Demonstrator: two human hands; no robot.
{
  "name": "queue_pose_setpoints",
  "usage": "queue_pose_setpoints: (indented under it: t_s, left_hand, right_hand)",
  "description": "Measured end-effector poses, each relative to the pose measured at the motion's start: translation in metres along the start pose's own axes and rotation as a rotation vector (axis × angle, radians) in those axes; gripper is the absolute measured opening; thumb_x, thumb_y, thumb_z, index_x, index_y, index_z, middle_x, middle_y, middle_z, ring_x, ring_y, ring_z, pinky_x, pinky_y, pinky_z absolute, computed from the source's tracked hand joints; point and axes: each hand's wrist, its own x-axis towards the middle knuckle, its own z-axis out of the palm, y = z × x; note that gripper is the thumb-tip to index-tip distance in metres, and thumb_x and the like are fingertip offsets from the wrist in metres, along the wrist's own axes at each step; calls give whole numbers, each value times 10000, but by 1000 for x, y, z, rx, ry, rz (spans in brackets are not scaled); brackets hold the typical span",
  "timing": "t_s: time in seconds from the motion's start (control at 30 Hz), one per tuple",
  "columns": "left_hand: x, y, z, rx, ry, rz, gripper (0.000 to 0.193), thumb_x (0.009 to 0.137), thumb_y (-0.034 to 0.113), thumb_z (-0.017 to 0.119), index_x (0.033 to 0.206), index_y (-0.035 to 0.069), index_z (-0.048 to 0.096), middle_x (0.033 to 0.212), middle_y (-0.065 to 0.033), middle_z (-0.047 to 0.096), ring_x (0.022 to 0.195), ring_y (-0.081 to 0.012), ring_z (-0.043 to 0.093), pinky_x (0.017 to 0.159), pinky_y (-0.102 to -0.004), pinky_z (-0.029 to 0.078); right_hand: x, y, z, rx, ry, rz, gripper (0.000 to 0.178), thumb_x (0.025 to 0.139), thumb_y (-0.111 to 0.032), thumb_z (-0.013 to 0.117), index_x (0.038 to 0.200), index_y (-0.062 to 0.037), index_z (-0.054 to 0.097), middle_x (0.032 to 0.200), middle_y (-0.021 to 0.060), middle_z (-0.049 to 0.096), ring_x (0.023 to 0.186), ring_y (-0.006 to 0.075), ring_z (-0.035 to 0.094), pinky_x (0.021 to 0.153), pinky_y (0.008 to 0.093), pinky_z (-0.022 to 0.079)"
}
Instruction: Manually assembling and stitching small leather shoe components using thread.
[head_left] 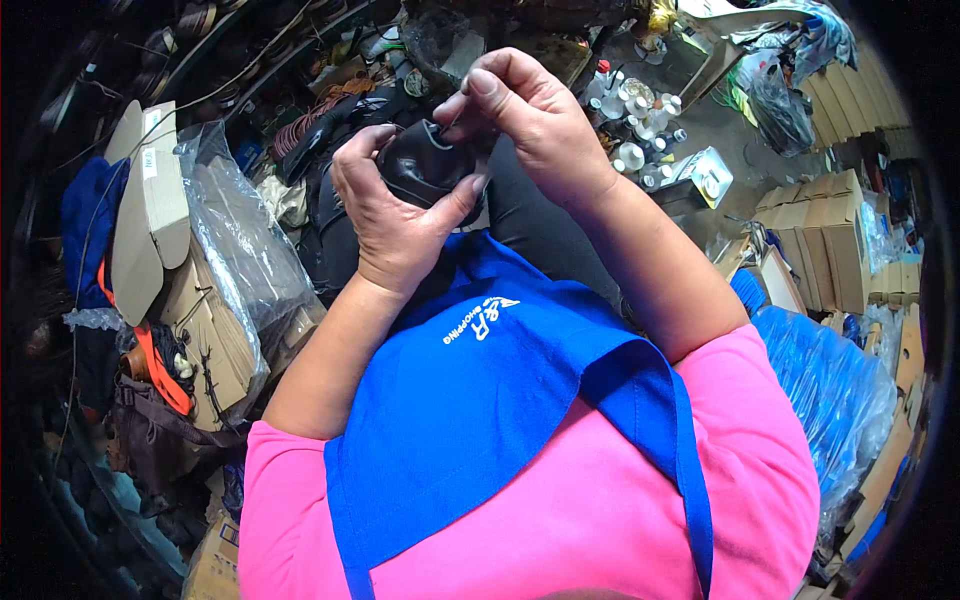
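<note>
Above my lap, my left hand [395, 205] wraps round a black leather shoe [425, 165], thumb on the near side and fingers behind it. The shoe's rounded, shiny end faces me, and its far part is hidden. My right hand [515, 100] is closed in a pinch at the shoe's upper rim. A thin dark thing seems to run from those fingertips to the rim, too small to name. The blue apron [480, 350] lies over my lap just below both hands.
Several small bottles [635, 125] stand on the floor at the far right. Cardboard pieces [820, 235] and a plastic-wrapped blue bundle [825, 390] are at the right. On the left are stacked cardboard [215, 330], clear plastic [235, 220] and a dark bag [150, 425].
</note>
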Motion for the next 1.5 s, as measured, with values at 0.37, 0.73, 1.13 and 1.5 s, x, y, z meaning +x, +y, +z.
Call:
queue_pose_setpoints:
  t_s: [0.37,0.73,1.13,1.5]
  left_hand:
    - [-36,7,-49,-212,-627,-199,373,726,165,740,1016,25,553,847,-112,587,748,-245,590,703,-325,469]
    - [70,-14,-9,-125,-1268,39,247,843,115,572,1052,-3,630,1145,-114,523,1098,-235,500,951,-331,400]
    - [99,17,8,385,-1600,93,285,765,189,670,1019,60,687,1209,-122,551,1129,-298,499,975,-367,403]
    - [91,7,13,469,-1642,141,274,767,246,670,964,58,704,1155,-156,596,1049,-311,572,905,-377,450]
  right_hand:
    - [-50,2,-6,-261,-68,264,152,921,-152,560,973,-24,623,760,-6,581,687,68,530,634,222,445]
    - [-65,-7,2,-281,50,121,200,897,-66,581,1071,19,627,984,43,649,903,81,566,827,237,457]
    - [-68,8,-6,-162,68,304,220,883,-101,599,1068,16,617,869,14,616,750,68,547,699,221,459]
    - [-67,8,-12,-37,61,397,209,906,-158,576,1061,-18,579,870,49,636,762,82,563,708,217,450]
